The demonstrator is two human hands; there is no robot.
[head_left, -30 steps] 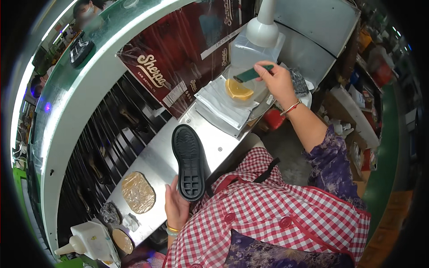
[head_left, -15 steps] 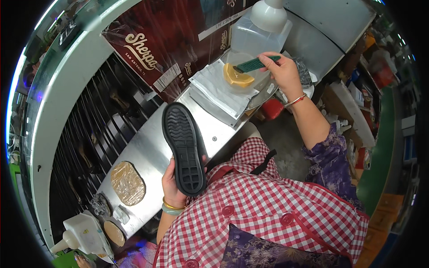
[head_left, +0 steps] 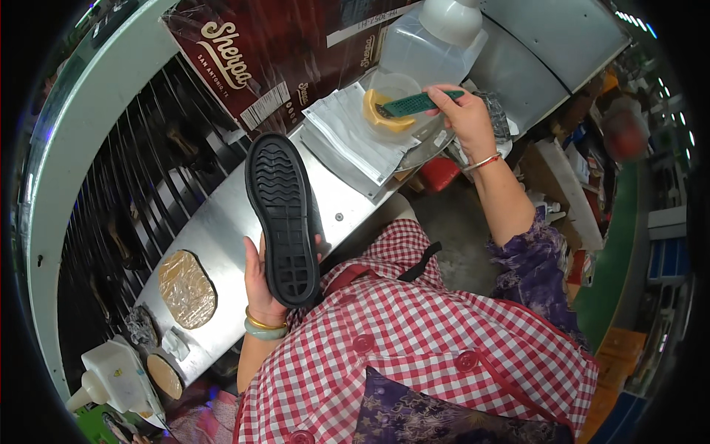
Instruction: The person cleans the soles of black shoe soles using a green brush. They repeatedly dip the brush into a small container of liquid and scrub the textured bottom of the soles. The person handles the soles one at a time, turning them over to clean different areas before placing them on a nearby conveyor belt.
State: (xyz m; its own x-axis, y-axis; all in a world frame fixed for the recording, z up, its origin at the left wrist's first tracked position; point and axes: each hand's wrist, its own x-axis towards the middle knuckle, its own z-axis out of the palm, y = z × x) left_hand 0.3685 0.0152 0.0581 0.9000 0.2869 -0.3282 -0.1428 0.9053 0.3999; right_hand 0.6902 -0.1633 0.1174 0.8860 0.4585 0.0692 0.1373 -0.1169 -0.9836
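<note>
Surface (head_left: 222,226), partly hidden behind black sole (head_left: 281,214) clasped at 1 end in left hand (head_left: 260,296), with fingers (head_left: 253,259) mostly out of sight. In right hand (head_left: 468,120), pinched by closed fingers: green-handled tool (head_left: 414,105), with tip hard to discern at yellow-lined cup (head_left: 370,112).

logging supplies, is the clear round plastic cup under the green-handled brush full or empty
Not empty: yellow material shows inside the clear round plastic cup. Exactly how full, I cannot tell.

1. A dark red carton (head_left: 310,59) stands along the metal bench's (head_left: 229,222) far side.
2. A film-wrapped oval pad (head_left: 187,290) lies on the bench.
3. A white spouted bottle (head_left: 118,376) is at lower left.
4. Something red (head_left: 440,175) shows beneath the bench.
</note>
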